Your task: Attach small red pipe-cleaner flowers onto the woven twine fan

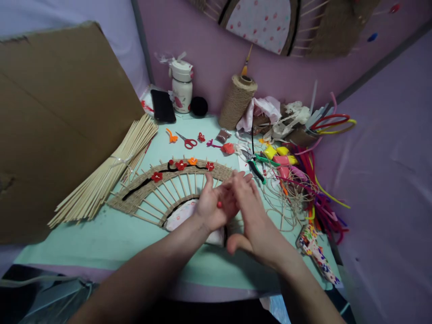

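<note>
On the upturned palm of my left hand point(216, 207) lies a small red ball point(219, 204); the fingers are stretched out and not wrapped round it. My right hand point(248, 204) is flat and open, its fingers extended close against the left fingers and its thumb apart. Behind and below both hands lies a fan-shaped piece point(135, 198) of thin sticks and woven twine, with a black branch line, red flowers point(157, 177) and an orange flower point(192, 160). My hands and forearms hide its right part.
A bundle of sticks point(104, 175) leans by a cardboard sheet point(60, 112) on the left. Behind are red scissors point(190, 143), a twine spool point(236, 103) and a white bottle point(182, 87). Pliers point(258, 171), loose twine, coloured stems point(326, 211) and a patterned glue gun point(317, 254) lie right.
</note>
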`<state>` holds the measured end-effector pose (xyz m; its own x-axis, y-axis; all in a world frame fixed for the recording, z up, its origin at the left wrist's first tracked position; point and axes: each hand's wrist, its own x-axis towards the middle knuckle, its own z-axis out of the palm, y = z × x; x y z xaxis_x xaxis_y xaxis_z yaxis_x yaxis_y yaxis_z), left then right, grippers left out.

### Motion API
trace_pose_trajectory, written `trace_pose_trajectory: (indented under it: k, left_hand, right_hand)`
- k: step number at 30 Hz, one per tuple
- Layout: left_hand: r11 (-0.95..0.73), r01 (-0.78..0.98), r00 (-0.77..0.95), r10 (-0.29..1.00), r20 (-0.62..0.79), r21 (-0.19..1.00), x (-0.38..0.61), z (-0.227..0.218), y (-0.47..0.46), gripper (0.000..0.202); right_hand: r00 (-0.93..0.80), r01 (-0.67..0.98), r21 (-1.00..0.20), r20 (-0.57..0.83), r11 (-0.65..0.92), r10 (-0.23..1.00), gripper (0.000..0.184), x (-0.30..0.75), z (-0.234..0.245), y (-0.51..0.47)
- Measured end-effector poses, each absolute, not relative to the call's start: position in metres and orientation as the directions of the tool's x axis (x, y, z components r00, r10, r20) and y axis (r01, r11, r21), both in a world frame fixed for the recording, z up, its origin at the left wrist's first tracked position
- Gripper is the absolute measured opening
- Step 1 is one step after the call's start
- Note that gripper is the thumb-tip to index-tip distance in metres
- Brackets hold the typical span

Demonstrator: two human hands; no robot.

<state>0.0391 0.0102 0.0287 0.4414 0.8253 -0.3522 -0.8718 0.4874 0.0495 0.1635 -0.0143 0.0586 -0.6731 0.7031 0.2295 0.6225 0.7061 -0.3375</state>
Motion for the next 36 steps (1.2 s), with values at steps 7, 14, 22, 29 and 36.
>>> trace_pose_trajectory:
  k: [7,14,22,29,36]
  left_hand:
    - [0.527,-0.849,0.51,0.837,-0.198,0.042,0.028,0.029,0.018,0.088]
    - [0.539,-0.84,0.52,0.833,-0.188,0.066,0.032,0.027,0.013,0.086]
    - [0.482,-0.874,0.464,0.868,-0.179,0.071,0.026,0.027,0.018,0.084]
    - [0.521,-0.849,0.496,0.843,-0.209,0.088,0.027,0.029,0.015,0.086]
    - [0.553,-0.831,0.534,0.824,-0.188,0.061,0.028,0.03,0.014,0.085]
  right_hand:
    - [-0.575,0.682,-0.353,0.283,0.64,0.768,0.076,0.191,0.045,-0.024]
    - [-0.582,0.749,-0.198,0.259,0.632,0.771,0.079,0.172,0.034,-0.026]
    - [-0.634,0.745,-0.063,0.243,0.664,0.734,0.084,0.177,0.028,-0.033]
    - [-0.648,0.727,-0.077,0.251,0.683,0.719,0.091,0.174,0.026,-0.032]
    - [-0.602,0.764,-0.076,0.275,0.641,0.749,0.091,0.175,0.027,-0.028]
